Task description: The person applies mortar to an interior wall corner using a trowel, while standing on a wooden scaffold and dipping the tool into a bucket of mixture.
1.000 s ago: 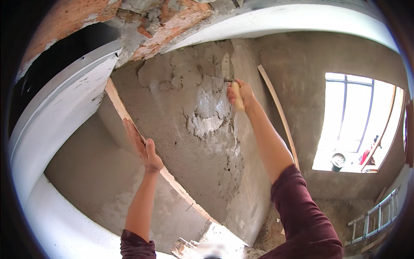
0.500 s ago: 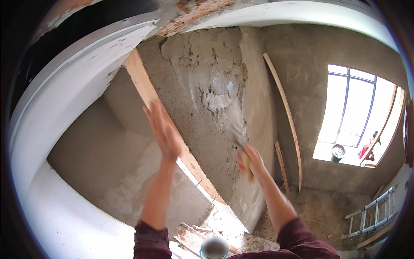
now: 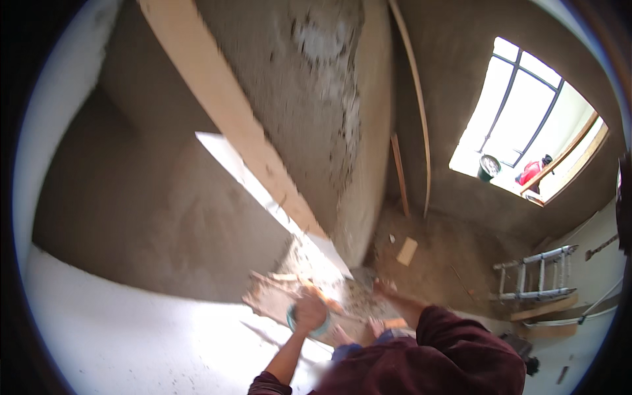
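Observation:
My left hand (image 3: 309, 312) is low in front of me, over a teal bucket (image 3: 291, 320). Blur and the back of the hand hide its fingers, so whether it grips the rim is unclear. Off to the right, my right hand (image 3: 387, 289) is closed and held low near the foot of the wall end. A grey trowel blade (image 3: 361, 274), blurred, juts from it to the left. Above both hands rises the wall face with rough wet plaster (image 3: 289, 85), a paler patch high on it. A long wooden board (image 3: 217, 82) lines its left edge.
A barred window (image 3: 520, 112) at right has a dark bucket (image 3: 488, 167) on its sill. An aluminium ladder (image 3: 536, 276) lies at lower right, beside planks. Narrow wooden strips (image 3: 416, 99) lean on the far wall. My bare feet (image 3: 342, 336) stand near wood scraps (image 3: 266, 293).
My view has tipped downward. My left hand has left the wooden board and dropped to the bucket. My right hand has brought the trowel down from the plastered wall.

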`<state>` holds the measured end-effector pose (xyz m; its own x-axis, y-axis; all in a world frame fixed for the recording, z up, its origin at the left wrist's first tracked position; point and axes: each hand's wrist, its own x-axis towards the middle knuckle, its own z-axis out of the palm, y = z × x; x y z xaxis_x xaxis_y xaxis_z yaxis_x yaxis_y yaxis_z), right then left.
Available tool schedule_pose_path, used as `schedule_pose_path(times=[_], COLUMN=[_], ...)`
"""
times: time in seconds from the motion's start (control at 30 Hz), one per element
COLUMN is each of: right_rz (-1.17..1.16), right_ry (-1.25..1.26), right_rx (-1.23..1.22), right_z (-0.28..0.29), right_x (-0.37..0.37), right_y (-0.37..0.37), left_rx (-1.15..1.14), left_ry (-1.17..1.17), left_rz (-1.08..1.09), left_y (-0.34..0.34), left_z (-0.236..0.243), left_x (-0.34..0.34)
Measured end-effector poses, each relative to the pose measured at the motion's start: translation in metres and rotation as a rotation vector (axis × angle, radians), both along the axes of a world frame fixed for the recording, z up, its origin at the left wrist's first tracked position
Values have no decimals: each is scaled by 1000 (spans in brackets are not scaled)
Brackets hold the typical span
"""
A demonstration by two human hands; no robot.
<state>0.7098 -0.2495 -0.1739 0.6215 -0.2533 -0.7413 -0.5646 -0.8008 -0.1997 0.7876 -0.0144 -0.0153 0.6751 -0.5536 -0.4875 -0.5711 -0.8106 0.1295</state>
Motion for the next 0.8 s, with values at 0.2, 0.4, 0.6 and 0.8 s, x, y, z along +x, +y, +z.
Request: schedule_pose_path(times=[0.2, 0.4, 0.6, 0.8], right_rz=[136, 600, 655, 520], right_ry=[52, 127, 101, 159], right_rx=[22, 107, 119, 105], right_z=[-12, -107, -208, -320], right_x=[-28, 40, 130, 132], right_y=[-26, 96, 165, 222], left_rx=[-296, -168, -126, -290], left_ry=[124, 753, 534, 532], left_rz=[441, 734, 802, 968], left_y=[101, 134, 86, 106], left_z=[-95, -246, -243, -277], left_x=[-22, -244, -216, -222])
